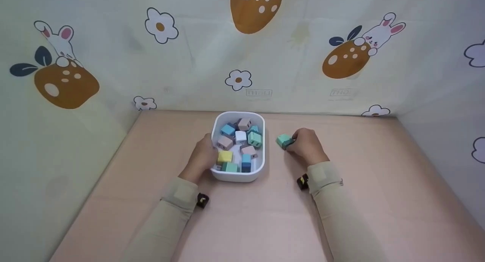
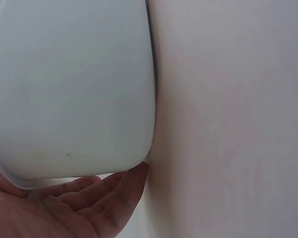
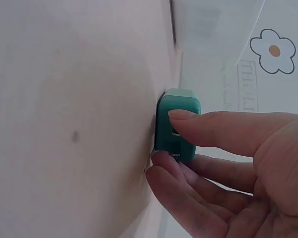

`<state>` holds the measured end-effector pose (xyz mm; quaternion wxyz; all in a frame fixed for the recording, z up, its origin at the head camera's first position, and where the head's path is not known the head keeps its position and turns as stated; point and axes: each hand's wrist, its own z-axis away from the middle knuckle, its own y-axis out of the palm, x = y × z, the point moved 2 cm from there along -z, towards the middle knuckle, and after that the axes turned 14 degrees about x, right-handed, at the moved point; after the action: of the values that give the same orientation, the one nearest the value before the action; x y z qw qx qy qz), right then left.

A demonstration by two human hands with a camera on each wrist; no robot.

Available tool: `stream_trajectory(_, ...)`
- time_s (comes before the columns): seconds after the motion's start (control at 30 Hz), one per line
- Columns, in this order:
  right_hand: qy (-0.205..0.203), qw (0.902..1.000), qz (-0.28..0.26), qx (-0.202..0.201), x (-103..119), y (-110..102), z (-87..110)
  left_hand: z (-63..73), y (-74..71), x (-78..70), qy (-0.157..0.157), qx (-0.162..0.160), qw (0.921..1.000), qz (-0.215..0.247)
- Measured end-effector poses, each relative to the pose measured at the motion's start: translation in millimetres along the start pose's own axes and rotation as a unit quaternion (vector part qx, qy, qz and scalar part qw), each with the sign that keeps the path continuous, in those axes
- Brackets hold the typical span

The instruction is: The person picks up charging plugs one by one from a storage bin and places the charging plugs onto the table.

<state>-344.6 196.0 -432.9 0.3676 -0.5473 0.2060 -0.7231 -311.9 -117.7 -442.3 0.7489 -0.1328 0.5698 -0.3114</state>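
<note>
A white box (image 1: 237, 177) with rounded corners holds several small two-tone USB charger plugs, among them a yellow one (image 1: 225, 157), a white one (image 1: 240, 137) and a blue one (image 1: 246, 162). My left hand (image 1: 203, 156) grips the box's left side, fingers against the outer wall (image 2: 79, 89) and thumb by the rim. Right of the box, my right hand (image 1: 306, 143) pinches a green charger plug (image 1: 284, 141) low at the tabletop. Its dark green end (image 3: 165, 119) faces the palm, with the thumb on it and the fingertips along its lower edge.
The tabletop (image 1: 242, 220) has a pale orange-pink cover. A printed cloth (image 1: 197, 65) with bunnies and flowers rises behind the box and along both sides. Small black wrist devices (image 1: 202, 200) show beside both sleeves.
</note>
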Motion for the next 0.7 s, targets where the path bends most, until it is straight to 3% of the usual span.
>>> stream_trajectory(0.37,-0.002,0.9989,0.011,-0.046,-5.4,-0.4,-1.2,0.2,-0.5,-0.3,0.006,0.0,1.0,-0.006)
stream_trajectory(0.7,0.0,0.9981,0.018,-0.059,-6.0,-0.6,-1.0,-0.3,-1.0,0.1,-0.001,0.001,0.9999,-0.015)
